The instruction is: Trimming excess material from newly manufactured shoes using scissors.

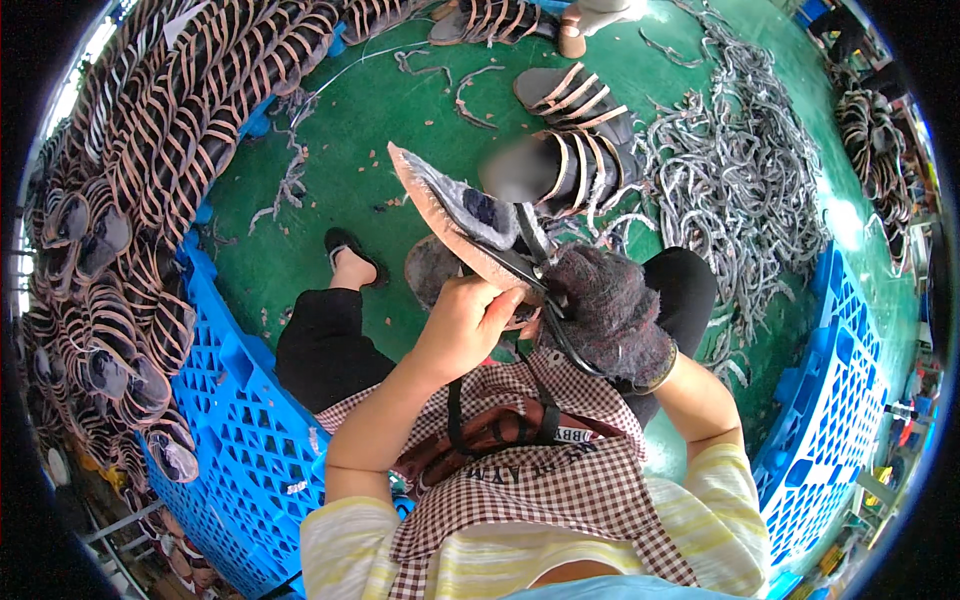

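Note:
A shoe part with fuzzy grey material and a tan edge is held at a slant in front of my body, its pointed end up and left. My bare left hand pinches its lower edge with thumb and fingers. My right hand, in a dark knitted glove, is closed by the lower end of the shoe part. A dark strip runs from there toward the glove. Below the glove curves a thin black thing; its kind is unclear, and the fingers hide what they grip.
Stacked shoe parts with tan strips rise at the left behind a blue plastic pallet. More strapped shoe parts lie ahead on the green floor. A heap of grey trimmings and another blue pallet are at the right.

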A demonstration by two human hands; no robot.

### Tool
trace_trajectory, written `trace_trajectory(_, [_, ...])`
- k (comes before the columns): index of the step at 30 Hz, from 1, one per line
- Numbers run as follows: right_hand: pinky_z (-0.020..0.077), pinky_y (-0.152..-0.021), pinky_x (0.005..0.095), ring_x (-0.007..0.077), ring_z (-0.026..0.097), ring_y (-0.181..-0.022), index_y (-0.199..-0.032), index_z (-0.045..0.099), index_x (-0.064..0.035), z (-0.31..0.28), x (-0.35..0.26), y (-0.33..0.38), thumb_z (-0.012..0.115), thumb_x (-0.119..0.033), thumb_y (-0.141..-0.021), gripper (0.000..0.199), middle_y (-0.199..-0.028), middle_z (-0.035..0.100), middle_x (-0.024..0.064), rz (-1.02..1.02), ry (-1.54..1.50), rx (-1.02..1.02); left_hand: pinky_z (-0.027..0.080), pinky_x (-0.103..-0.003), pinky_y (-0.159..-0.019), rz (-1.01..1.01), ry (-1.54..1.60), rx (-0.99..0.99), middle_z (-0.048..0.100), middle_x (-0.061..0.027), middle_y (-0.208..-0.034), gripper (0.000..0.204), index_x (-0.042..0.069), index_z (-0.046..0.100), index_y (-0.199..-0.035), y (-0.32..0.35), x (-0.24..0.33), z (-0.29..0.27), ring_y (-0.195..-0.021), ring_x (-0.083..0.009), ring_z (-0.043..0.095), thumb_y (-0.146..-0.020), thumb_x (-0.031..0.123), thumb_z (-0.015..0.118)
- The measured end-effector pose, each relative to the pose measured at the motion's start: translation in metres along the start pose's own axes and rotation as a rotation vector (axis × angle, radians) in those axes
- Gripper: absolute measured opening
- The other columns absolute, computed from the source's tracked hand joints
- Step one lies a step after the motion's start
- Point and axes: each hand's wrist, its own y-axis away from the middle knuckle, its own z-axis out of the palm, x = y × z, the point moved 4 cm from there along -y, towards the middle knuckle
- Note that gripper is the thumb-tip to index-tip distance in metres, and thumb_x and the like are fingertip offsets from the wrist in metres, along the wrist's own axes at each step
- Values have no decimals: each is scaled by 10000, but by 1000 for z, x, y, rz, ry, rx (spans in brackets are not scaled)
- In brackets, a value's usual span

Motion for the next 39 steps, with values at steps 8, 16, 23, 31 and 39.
trace_trajectory(8, [430, -507, 397, 344, 551, -621, -840, 567, -59, 12, 3, 13, 701, -376, -621, 408, -689, 542, 151, -54, 209, -170, 428, -229, -540, -301, 330, 167, 592, -33, -729, 228, 21, 558, -849, -35, -28, -70, -621, -90, 545, -904, 199, 426])
trace_trajectory(16, [430, -526, 379, 340, 549, -612, -835, 574, -48, 5, 3, 12, 737, -266, -587, 369, -681, 543, 125, -16, -57, -60, 509, -326, -707, -381, 904, 36, 611, -84, -881, 202, -10, 550, -964, -19, -29, -46, -763, -169, 607, -892, 149, 448])
trace_trajectory(23, [436, -522, 377, 332, 569, -637, -940, 569, -43, -1, 0, 14, 751, -283, -582, 468, -709, 566, 133, -26, 60, -49, 457, -248, -728, -315, 772, 0, 615, -47, -894, 168, -32, 591, -944, -10, -26, -45, -795, -98, 568, -850, 51, 480])
trace_trajectory(31, [450, -522, 373, 332, 579, -631, -952, 570, -51, -2, 6, 11, 733, -272, -616, 434, -700, 573, 132, 17, 88, -131, 337, -158, -569, -299, 400, -33, 570, 36, -756, 130, -24, 616, -906, -3, -24, -38, -657, 4, 433, -828, 51, 543])
trace_trajectory(39, [479, -680, 289, 175, 576, -773, -1027, 521, -56, 33, 91, 30, 535, -280, -864, 277, -883, 587, 81, 636, -1027, 319, 427, -282, -651, -114, 202, 139, 606, -66, -780, 83, 5, 618, -846, 8, -27, -10, -730, -139, 540, -790, 56, 584])
